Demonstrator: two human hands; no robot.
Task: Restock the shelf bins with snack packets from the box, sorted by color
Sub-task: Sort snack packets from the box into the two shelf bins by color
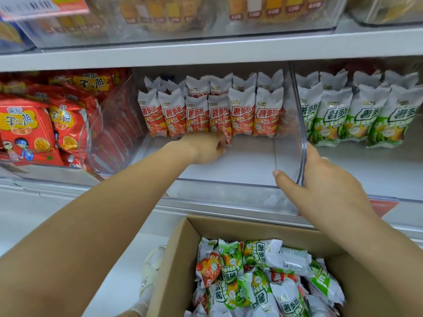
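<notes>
One red packet [226, 136] is being set into the front row by the left hand [207, 148], grip holding it; the right hand [320, 179] is clasping the clear bin [229, 191] at its right wall. Next probably calls for another red from the box [180, 259].

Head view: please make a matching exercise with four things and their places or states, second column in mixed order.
1. left hand
2. right hand
3. green packets
4. cardboard box

A. grips the clear bin's side wall
B. stand in the bin on the right
C. holds mixed red and green packets
D. touches a red packet in the middle bin

Pairs: 1-D, 2-A, 3-B, 4-C
</notes>
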